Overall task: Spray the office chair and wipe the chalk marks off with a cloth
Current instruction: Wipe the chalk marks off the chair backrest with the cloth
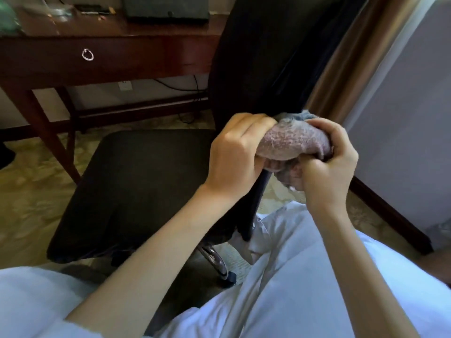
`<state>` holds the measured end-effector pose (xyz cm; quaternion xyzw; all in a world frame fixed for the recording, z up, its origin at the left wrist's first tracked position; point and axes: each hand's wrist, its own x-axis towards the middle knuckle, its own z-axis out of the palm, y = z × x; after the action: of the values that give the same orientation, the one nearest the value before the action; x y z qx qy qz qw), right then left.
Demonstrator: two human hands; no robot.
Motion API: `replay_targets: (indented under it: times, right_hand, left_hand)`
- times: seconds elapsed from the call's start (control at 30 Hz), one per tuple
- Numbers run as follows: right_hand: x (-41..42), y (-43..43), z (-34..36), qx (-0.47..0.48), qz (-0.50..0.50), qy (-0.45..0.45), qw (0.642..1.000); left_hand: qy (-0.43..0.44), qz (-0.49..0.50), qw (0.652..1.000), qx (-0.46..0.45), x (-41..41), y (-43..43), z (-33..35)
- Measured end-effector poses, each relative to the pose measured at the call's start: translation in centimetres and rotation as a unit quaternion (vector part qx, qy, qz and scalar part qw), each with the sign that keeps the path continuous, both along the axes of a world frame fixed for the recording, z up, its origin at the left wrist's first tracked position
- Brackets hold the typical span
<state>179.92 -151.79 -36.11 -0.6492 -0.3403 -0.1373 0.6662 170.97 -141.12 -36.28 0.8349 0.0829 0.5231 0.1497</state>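
Both hands, left hand (238,152) and right hand (327,164), grip a bunched pinkish cloth (292,142) against the lower edge of the black office chair (266,59) backrest.

Hotel-like room — wooden desk (109,45), curtain (353,57), patterned carpet (31,191).

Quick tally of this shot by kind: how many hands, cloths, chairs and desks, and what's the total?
Hands: 2, the left hand and the right hand
Cloths: 1, the cloth, gripped by both hands
Chairs: 1, the office chair
Desks: 1, the desk
Total: 5
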Motion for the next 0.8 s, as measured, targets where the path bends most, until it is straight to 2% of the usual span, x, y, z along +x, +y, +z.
replay_targets:
  times: [0.17,0.27,0.37,0.57,0.8]
  right_hand:
    - [2.1,-0.1,6.5,0.014,-0.011,-0.079,0.997]
    - [1.9,-0.3,6.9,0.007,-0.016,-0.097,0.995]
    - [1.2,-0.2,5.0,0.024,-0.015,-0.09,0.996]
    - [-0.8,0.3,-2.8,0.04,-0.004,-0.005,0.999]
    - [-3.8,0.9,-16.4,-0.054,-0.054,0.168,0.983]
  left_hand:
    - [-0.044,0.016,0.996,0.07,1.3,0.8,7.1]
    - [-0.044,0.015,0.996,0.08,1.2,0.9,7.4]
    - [-0.044,0.002,0.998,0.052,0.9,0.7,5.9]
    - [-0.015,-0.013,1.0,0.0,-0.4,0.2,-1.2]
    - [0.109,-0.008,0.99,-0.094,-2.5,0.0,-15.9]
